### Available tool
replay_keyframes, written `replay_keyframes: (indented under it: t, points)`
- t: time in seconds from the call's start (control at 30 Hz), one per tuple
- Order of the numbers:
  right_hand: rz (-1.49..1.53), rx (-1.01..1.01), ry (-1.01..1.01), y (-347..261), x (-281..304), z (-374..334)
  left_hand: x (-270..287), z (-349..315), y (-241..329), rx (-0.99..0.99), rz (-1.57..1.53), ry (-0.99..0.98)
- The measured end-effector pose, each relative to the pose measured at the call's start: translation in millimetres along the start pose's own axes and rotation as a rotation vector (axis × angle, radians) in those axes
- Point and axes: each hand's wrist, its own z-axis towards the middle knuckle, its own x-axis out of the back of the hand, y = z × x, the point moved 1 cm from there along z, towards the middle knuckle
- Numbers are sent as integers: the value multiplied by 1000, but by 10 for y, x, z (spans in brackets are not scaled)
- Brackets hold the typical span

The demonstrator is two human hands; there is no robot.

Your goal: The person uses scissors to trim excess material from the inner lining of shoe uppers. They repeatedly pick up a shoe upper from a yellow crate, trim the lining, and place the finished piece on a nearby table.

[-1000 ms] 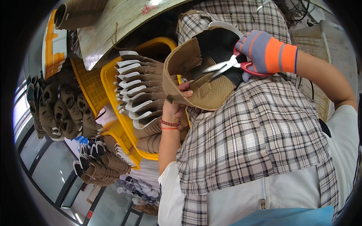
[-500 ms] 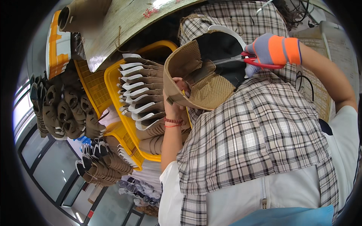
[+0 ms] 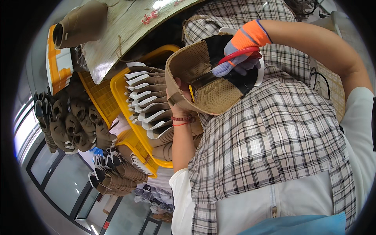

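Observation:
A tan shoe upper (image 3: 223,98) with a textured lining and a black inner part is held over my lap, its opening toward me. My bare left hand (image 3: 180,97), with beaded and red bracelets at the wrist, grips its left edge; some fingers are hidden inside. My right hand (image 3: 246,47), in an orange and grey-purple glove, is closed on red-handled scissors (image 3: 239,54). The scissors reach into the upper, and their tips are hard to make out against the dark inside.
Left of my hand, a yellow crate (image 3: 119,98) holds a stack of white-edged tan uppers (image 3: 145,92). A tabletop (image 3: 117,35) spans the upper left, bearing another tan upper (image 3: 84,23). More uppers (image 3: 74,121) hang in bunches at far left. Black cables (image 3: 325,82) loop at right.
My right hand has moved left and deeper into the upper with the scissors, its forearm now crossing higher. My left hand keeps its grip. The whole view has shifted slightly.

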Motion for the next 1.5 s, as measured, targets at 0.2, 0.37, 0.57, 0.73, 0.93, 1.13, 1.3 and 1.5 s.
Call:
replay_keyframes:
  t: [0.2, 0.37, 0.57, 0.73, 0.93, 1.13, 1.3, 1.5]
  points:
    - [15, -219, -16, -36, 33, 162, 173, 16, -3, -44, 143, 58]
    - [-22, -269, 154, -124, -8, 92, 222, 39, 6, 14, 32, 108]
    - [31, -239, 284, 29, -307, 46, 64, 78, 2, -29, 94, -96]
    - [431, -75, -14, 532, -365, -179, 237, 240, -146, -57, 203, -2]
    - [483, 28, -50, 698, -178, -159, -107, 247, -80, 24, 83, -76]
    - [279, -13, 36, 594, -19, -111, -180, 221, -42, 50, 69, -51]
    - [70, -145, 148, 448, 18, -158, -105, 254, -59, 22, 114, -12]
    - [-148, -129, 483, 472, -409, -489, -334, 118, 454, -24, 707, -231]
